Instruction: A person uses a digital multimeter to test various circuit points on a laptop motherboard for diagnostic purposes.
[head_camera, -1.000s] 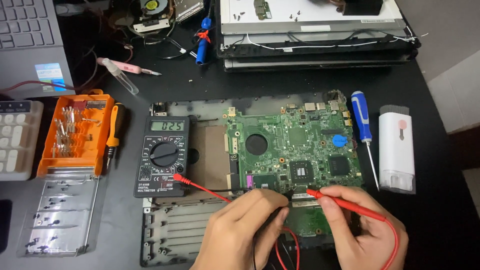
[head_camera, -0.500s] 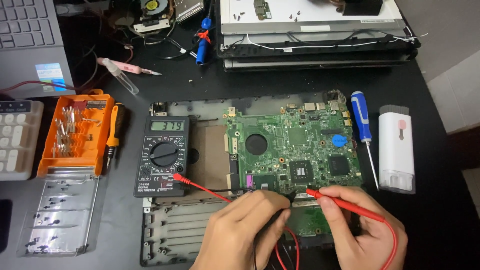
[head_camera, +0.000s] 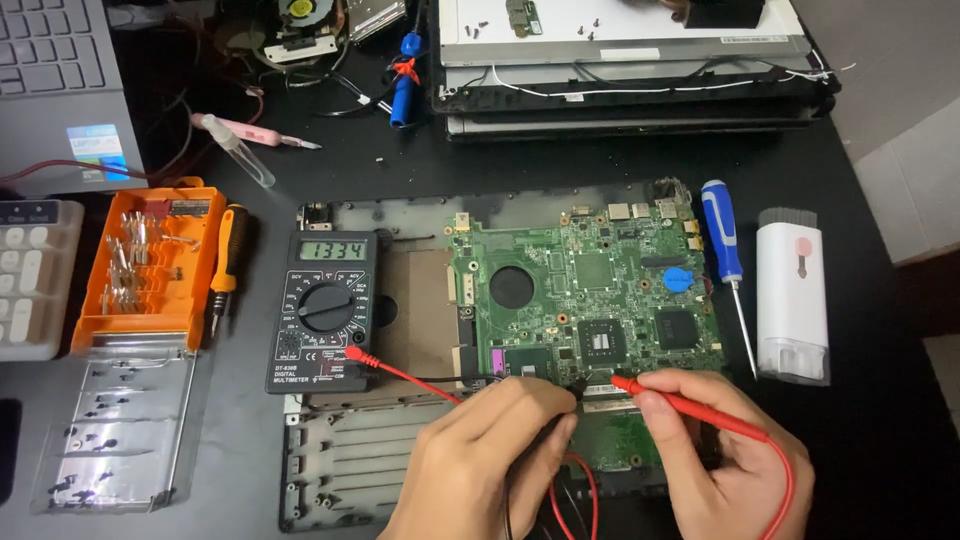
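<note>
Probing green circuit board (head_camera: 590, 290): right hand (head_camera: 715, 455) pinches red probe (head_camera: 690, 408), left hand (head_camera: 490, 460) grips black probe, mostly hidden; steady both tips, glance at meter (head_camera: 322, 310).

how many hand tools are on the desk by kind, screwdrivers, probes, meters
Screwdrivers: 2, a blue-handled screwdriver and an orange-and-black screwdriver.
Test probes: 1 in clear view, a red plastic probe in the right hand; what the left hand holds is hidden.
Meters: 1, a black digital multimeter.
Total: 4
</note>
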